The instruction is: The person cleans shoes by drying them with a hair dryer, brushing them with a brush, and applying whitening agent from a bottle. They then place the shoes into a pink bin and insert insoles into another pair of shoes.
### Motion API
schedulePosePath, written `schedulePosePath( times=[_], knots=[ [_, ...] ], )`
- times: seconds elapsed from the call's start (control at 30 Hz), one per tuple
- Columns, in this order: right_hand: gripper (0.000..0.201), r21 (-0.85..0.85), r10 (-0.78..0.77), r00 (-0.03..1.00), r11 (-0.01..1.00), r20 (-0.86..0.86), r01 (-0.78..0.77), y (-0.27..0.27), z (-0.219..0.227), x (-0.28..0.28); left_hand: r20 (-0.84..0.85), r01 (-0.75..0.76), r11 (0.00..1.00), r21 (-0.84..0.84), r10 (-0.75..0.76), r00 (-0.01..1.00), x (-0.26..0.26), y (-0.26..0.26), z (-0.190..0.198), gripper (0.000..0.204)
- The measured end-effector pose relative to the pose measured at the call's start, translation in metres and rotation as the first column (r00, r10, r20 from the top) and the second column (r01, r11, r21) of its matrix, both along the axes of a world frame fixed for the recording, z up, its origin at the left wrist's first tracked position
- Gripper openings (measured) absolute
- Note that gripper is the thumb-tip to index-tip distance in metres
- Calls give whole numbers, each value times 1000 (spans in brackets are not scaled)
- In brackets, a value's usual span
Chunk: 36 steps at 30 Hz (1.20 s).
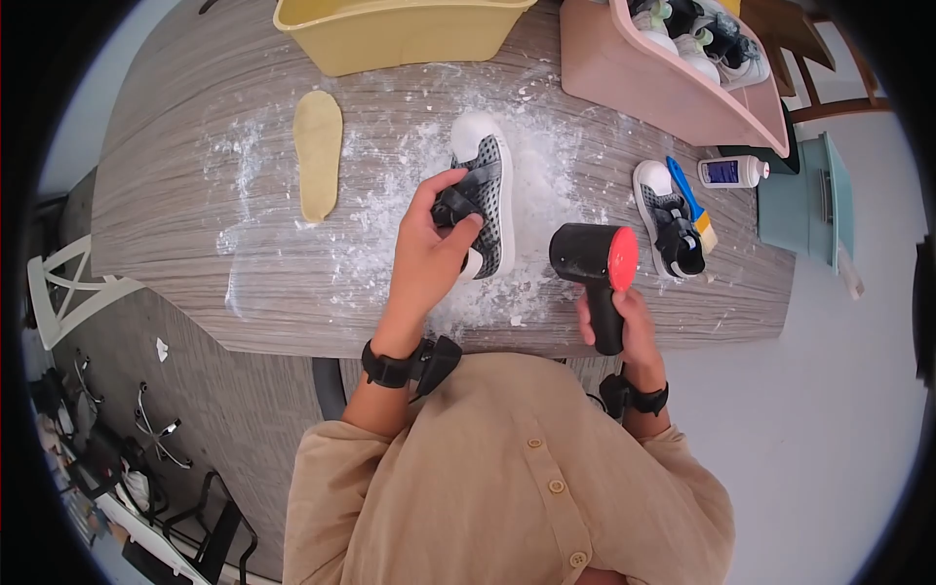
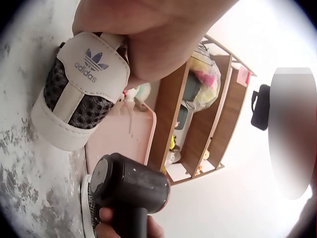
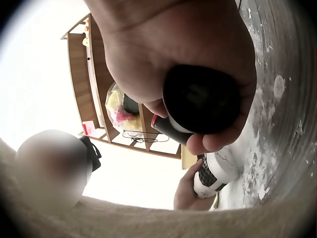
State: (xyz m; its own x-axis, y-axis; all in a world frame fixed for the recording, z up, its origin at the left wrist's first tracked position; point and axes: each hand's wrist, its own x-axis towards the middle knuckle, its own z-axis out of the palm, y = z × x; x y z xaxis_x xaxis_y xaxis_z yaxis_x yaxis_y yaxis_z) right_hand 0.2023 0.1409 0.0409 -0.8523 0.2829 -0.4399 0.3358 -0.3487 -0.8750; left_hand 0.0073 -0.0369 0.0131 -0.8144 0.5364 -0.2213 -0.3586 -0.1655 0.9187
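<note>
My left hand (image 1: pixel 429 242) grips a small black-and-white sneaker (image 1: pixel 500 200), thumb and forefinger at its strap and opening. Its toe points away from me. The white heel tab (image 2: pixel 92 67) reads "adidas" in the left wrist view. My right hand (image 1: pixel 634 327) holds a black hair dryer (image 1: pixel 585 252) by the handle, its red round back facing right. The dryer's other end is turned toward the sneaker, with a gap between them. In the right wrist view the base of the handle (image 3: pixel 200 99) fills my palm.
White powder (image 1: pixel 546 166) covers much of the wood-grain table. A tan insole (image 1: pixel 318 156) lies left. Right are another sneaker (image 1: pixel 655 210), a blue-handled brush (image 1: pixel 687 195) and a white bottle (image 1: pixel 731 173). A yellow bin (image 1: pixel 405 44) and pink bin (image 1: pixel 643 83) with shoes stand behind.
</note>
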Motion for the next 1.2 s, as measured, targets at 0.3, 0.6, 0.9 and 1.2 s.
schedulePosePath(
  times=[0.3,0.6,0.9,1.2],
  knots=[
    [35,87,210,977,974,-18,-208,-5,10,-10,38,-27,999,37,26,999,7,6,-5,41],
    [24,157,212,975,963,60,-219,-12,17,-10,-172,6,992,-126,-28,985,11,12,-12,39],
    [25,140,183,981,972,67,-191,-15,22,-13,-164,13,972,-235,-52,985,13,13,6,38],
    [32,86,154,985,983,79,-161,-12,18,-14,-202,13,959,-283,-72,977,13,15,13,36]
  ],
)
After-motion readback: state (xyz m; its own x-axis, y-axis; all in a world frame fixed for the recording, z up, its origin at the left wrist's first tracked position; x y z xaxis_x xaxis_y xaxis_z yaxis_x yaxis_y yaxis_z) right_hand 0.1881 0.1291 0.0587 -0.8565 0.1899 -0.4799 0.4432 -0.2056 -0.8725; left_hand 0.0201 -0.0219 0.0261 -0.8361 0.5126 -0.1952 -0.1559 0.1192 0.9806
